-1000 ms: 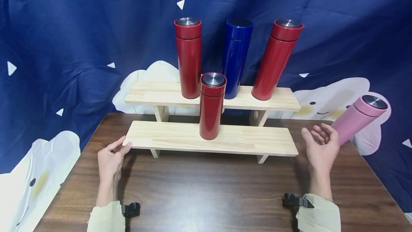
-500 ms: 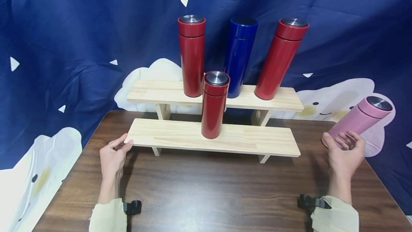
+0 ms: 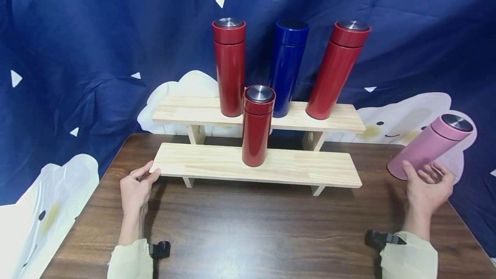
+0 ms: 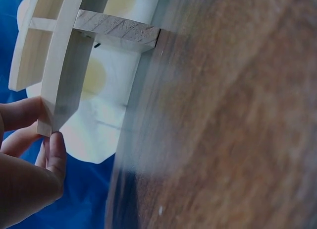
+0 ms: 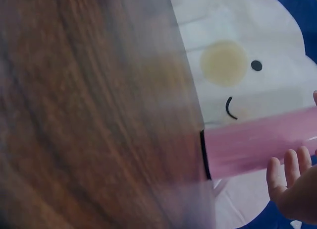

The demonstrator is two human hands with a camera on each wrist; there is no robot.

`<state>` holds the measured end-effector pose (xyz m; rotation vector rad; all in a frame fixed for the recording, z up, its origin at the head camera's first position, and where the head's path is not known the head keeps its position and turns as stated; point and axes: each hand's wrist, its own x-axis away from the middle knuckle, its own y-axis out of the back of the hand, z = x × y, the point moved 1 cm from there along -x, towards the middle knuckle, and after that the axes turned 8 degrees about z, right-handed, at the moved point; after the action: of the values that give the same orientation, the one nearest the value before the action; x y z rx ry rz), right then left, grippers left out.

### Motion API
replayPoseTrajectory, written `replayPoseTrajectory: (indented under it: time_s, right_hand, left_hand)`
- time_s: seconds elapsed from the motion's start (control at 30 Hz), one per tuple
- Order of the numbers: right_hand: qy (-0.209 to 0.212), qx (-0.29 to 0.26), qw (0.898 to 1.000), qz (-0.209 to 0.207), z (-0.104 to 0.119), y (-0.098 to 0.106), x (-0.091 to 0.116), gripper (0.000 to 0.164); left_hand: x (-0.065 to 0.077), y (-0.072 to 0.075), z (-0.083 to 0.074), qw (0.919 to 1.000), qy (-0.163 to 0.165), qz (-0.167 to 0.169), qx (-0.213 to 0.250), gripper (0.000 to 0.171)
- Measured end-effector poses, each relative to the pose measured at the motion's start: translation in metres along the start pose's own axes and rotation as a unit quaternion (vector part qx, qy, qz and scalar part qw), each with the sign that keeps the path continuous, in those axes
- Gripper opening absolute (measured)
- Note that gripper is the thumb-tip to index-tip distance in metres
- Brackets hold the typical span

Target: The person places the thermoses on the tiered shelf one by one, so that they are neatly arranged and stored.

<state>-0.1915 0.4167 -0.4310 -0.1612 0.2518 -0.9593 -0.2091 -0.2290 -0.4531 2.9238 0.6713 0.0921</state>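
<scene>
My left hand (image 3: 136,188) pinches the left front corner of the lower wooden shelf board (image 3: 209,162); the left wrist view has fingers (image 4: 58,152) on both sides of the board's end. My right hand (image 3: 430,188) is at the near side of a pink thermos flask (image 3: 422,152), thumb and fingers spread and loosely bent. The flask stands upright on the table's right side. In the right wrist view the fingers (image 5: 291,167) overlap its lower edge; contact cannot be told. A red thermos flask (image 3: 257,132) stands on the lower board.
On the upper wooden board (image 3: 182,109) stand a red flask (image 3: 229,72), a blue flask (image 3: 288,72) and another red flask (image 3: 337,72). All this rests on a brown wooden table (image 3: 240,236). Behind hangs a dark blue cloth (image 3: 116,25) with white cloud prints.
My right hand has moved right, from the left side of the pink flask to its near side. The left hand keeps its hold on the board. The view has shifted slightly.
</scene>
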Motion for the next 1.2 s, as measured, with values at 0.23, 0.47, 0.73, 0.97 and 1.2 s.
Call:
replayPoseTrajectory:
  time_s: [0.23, 0.47, 0.73, 0.97, 1.2]
  right_hand:
    - [-0.016, -0.031, 0.999, -0.015, -0.008, 0.005, -0.009, 0.06]
    - [-0.046, -0.022, 0.998, -0.025, -0.017, 0.007, -0.017, 0.061]
    - [-0.047, -0.024, 0.998, -0.043, -0.027, 0.006, -0.024, 0.059]
    - [-0.078, -0.054, 0.994, -0.054, -0.033, 0.006, -0.032, 0.061]
    - [-0.109, -0.086, 0.989, -0.054, -0.041, 0.01, -0.04, 0.065]
  left_hand:
    - [0.0, 0.0, 0.001, 1.0, -0.005, 0.0, -0.006, 0.039]
    - [0.0, 0.0, 0.0, 0.9999, -0.011, -0.002, -0.004, 0.039]
    - [0.0, 0.0, 0.0, 0.9999, -0.008, -0.001, -0.012, 0.039]
    - [0.0, 0.0, 0.0, 0.9999, -0.01, 0.001, -0.009, 0.039]
    - [-0.001, 0.0, 0.002, 0.9998, -0.017, -0.001, -0.01, 0.038]
